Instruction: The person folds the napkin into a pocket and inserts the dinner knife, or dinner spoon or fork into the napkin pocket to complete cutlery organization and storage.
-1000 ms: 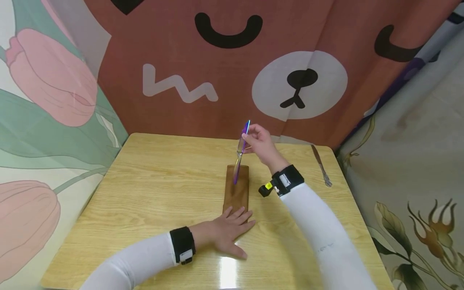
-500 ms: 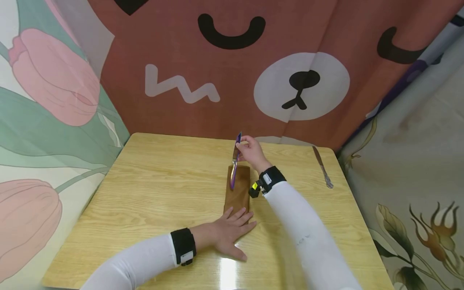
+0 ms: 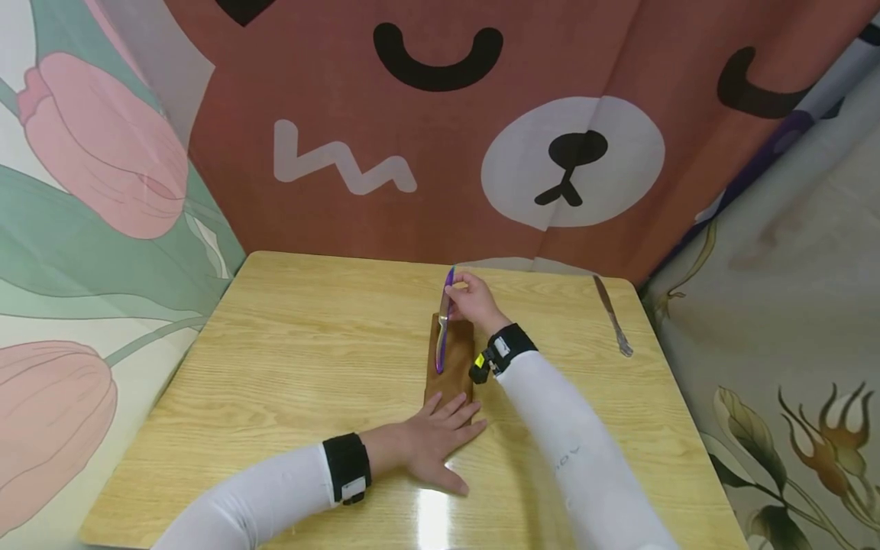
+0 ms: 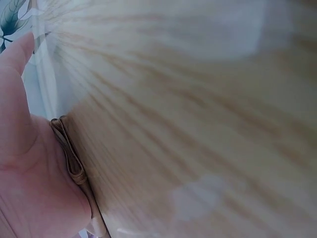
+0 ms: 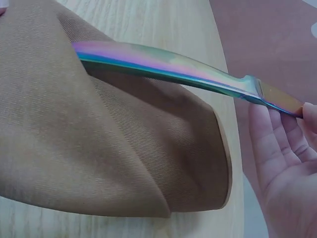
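A folded brown cloth napkin (image 3: 457, 374) lies lengthwise on the table, its diagonal fold (image 5: 124, 134) standing loose as a pocket in the right wrist view. My left hand (image 3: 440, 443) rests on its near end with fingers spread; the left wrist view shows the napkin's folded edge (image 4: 72, 156) beside the palm. Between thumb and fingers my right hand (image 3: 474, 302) pinches a rainbow-coloured table knife (image 3: 442, 336) by its blade. The knife's handle (image 5: 163, 67) points toward me, and its end is hidden behind the napkin's fold.
A second table knife (image 3: 612, 315) with an ornate handle lies at the right side of the wooden table (image 3: 316, 344). Behind the far edge hangs a brown curtain (image 3: 330, 221) with a bear print. Patterned cloths hang at left and right.
My right hand has come down and toward me with the knife, swinging a little left. The knife's handle end has moved farther along the napkin. My left hand has stayed in place.
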Demonstrator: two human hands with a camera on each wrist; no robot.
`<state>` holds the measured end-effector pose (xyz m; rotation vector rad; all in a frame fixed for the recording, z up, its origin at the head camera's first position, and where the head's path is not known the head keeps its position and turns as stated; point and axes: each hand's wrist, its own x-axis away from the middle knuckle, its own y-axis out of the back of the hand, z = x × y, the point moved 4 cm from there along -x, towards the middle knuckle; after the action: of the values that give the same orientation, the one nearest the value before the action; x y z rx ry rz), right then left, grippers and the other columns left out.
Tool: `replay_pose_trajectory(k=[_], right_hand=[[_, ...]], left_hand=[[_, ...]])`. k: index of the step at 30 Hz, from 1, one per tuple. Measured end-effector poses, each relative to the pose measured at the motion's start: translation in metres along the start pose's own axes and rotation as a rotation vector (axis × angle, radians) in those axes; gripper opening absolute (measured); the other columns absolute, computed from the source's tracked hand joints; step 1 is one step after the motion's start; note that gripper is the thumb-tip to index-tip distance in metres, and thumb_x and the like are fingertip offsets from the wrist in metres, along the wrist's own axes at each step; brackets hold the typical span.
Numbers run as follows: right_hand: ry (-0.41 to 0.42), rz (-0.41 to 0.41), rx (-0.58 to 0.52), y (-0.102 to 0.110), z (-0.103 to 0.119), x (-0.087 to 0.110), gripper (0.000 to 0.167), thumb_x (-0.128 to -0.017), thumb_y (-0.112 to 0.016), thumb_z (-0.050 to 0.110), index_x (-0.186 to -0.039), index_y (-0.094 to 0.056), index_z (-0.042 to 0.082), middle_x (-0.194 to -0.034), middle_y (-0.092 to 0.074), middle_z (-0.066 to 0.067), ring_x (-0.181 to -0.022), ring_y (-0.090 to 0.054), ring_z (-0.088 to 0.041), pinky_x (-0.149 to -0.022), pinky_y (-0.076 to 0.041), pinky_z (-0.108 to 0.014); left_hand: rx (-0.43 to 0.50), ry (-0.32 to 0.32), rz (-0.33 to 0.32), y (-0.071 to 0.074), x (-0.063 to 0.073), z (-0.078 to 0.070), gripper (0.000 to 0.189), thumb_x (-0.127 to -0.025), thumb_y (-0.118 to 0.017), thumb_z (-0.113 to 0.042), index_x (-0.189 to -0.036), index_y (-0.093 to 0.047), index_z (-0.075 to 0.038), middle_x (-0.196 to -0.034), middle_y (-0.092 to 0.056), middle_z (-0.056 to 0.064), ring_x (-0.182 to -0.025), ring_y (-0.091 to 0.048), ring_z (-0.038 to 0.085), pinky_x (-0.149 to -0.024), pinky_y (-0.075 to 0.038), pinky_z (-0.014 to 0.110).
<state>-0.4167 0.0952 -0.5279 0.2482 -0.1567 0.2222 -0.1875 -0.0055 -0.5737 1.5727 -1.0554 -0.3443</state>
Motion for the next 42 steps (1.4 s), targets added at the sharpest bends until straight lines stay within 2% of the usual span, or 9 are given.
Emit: replay_pose_trajectory(k=[4,9,16,21,31,42], right_hand=[[-0.036,0.038,-0.013,-0.002,-0.006,0.001,0.012,-0.105,-0.060,0.021,-0.115,-0.060,0.013,-0.088,-0.068,-0.009,-0.065,-0.068,-0.018,-0.062,-0.061,-0.032],[-0.080,0.086,-0.017,-0.006,-0.016,0.001,0.014,-0.105,-0.061,0.017,-0.116,-0.059,0.011,-0.081,-0.066,-0.006,-0.062,-0.066,-0.018,-0.061,-0.062,-0.035],[-0.130,0.105,-0.043,-0.010,-0.028,0.004,0.011,-0.104,-0.060,0.014,-0.114,-0.059,0.009,-0.080,-0.066,-0.007,-0.061,-0.066,-0.018,-0.058,-0.061,-0.033],[-0.142,0.124,-0.050,-0.015,-0.031,0.006,0.012,-0.104,-0.059,0.013,-0.115,-0.058,0.008,-0.081,-0.066,-0.008,-0.063,-0.067,-0.019,-0.058,-0.061,-0.032],[-0.175,0.184,-0.021,-0.021,-0.034,0.013,0.020,-0.104,-0.058,0.012,-0.122,-0.049,0.011,-0.083,-0.068,-0.011,-0.059,-0.067,-0.018,-0.054,-0.059,-0.030],[-0.185,0.216,-0.006,-0.026,-0.035,0.018,0.018,-0.104,-0.057,0.009,-0.121,-0.051,0.010,-0.086,-0.064,-0.010,-0.060,-0.065,-0.018,-0.054,-0.060,-0.032]], left_hand=[[0.004,-0.002,-0.002,0.001,0.000,-0.001,0.109,-0.084,-0.040,-0.091,-0.166,0.000,-0.031,-0.175,0.010,0.002,-0.162,0.010,0.030,-0.127,0.000,0.064],[0.001,-0.001,-0.003,0.002,0.000,-0.001,0.109,-0.085,-0.041,-0.091,-0.167,0.000,-0.031,-0.175,0.010,0.002,-0.162,0.010,0.030,-0.127,-0.001,0.064],[-0.027,0.007,-0.014,0.001,-0.001,-0.002,0.109,-0.084,-0.041,-0.091,-0.167,0.000,-0.031,-0.175,0.009,0.002,-0.162,0.009,0.030,-0.127,-0.002,0.064],[-0.043,0.000,-0.023,0.002,0.000,-0.002,0.109,-0.085,-0.041,-0.091,-0.167,-0.002,-0.030,-0.176,0.007,0.003,-0.162,0.008,0.031,-0.127,-0.005,0.065],[-0.036,-0.010,-0.018,0.001,0.000,-0.002,0.109,-0.085,-0.042,-0.089,-0.167,-0.001,-0.029,-0.175,0.007,0.005,-0.161,0.013,0.030,-0.127,-0.002,0.065],[-0.050,-0.007,-0.021,0.001,0.001,-0.004,0.110,-0.085,-0.043,-0.088,-0.167,-0.001,-0.028,-0.175,0.006,0.004,-0.161,0.014,0.030,-0.127,-0.001,0.064]])
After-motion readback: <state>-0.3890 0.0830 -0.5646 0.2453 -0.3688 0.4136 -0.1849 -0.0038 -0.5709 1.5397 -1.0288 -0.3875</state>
